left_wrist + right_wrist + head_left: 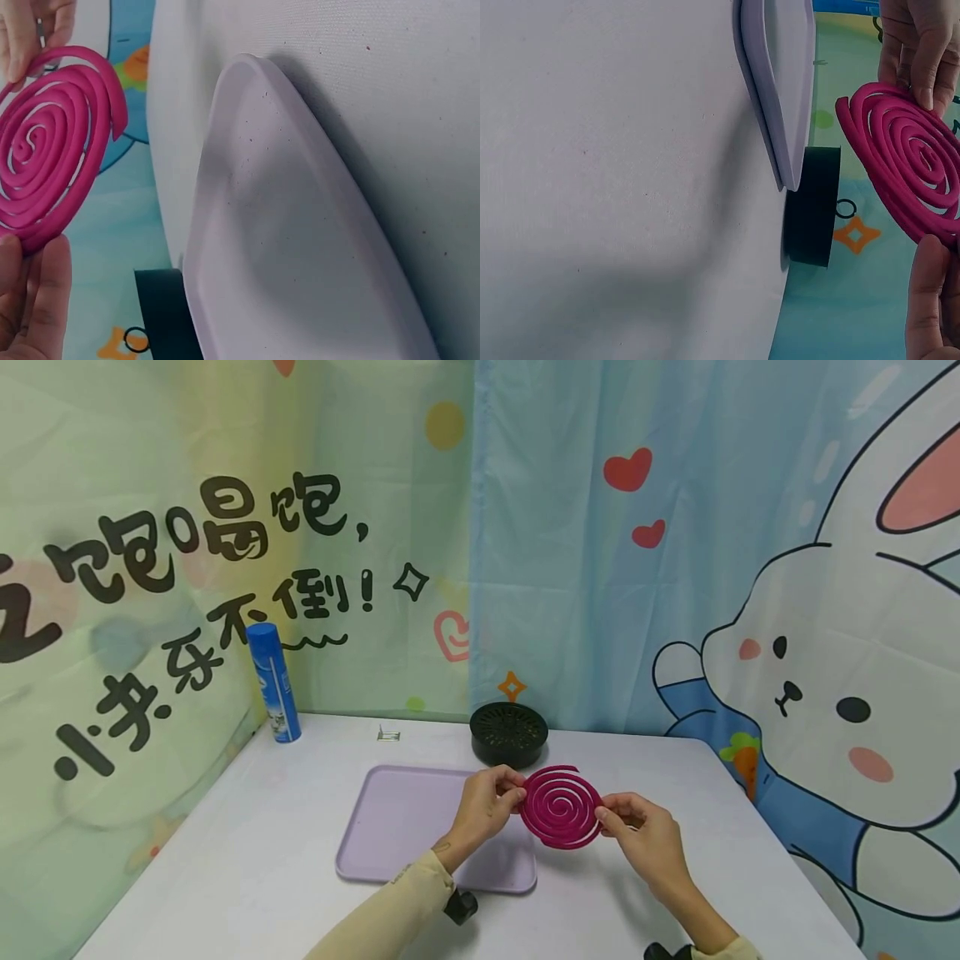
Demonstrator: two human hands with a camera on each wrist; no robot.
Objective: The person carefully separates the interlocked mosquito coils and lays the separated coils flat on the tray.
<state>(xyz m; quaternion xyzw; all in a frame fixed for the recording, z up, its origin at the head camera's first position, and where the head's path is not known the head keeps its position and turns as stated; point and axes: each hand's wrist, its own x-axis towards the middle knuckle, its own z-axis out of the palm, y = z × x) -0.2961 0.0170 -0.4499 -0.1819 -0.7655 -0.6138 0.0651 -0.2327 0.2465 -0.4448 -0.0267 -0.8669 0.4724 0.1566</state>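
A magenta mosquito coil (562, 810) is held up above the table, its flat spiral face turned toward me. My left hand (483, 810) pinches its left edge between thumb and fingers. On the opposite edge, my right hand (648, 839) pinches the coil the same way. In the left wrist view the coil (67, 180) shows tightly nested turns and a loose outer end. The right wrist view has the coil (900, 172) at its right side, partly cut off by the frame. Below and behind the left hand lies a pale purple tray (397, 827).
A round black slotted case (508, 739) stands behind the tray. A small metal stand (388, 736) lies near the table's back edge. The blue spray can (273, 685) stands upright at the back left corner. Printed curtains hang behind the white table (285, 877).
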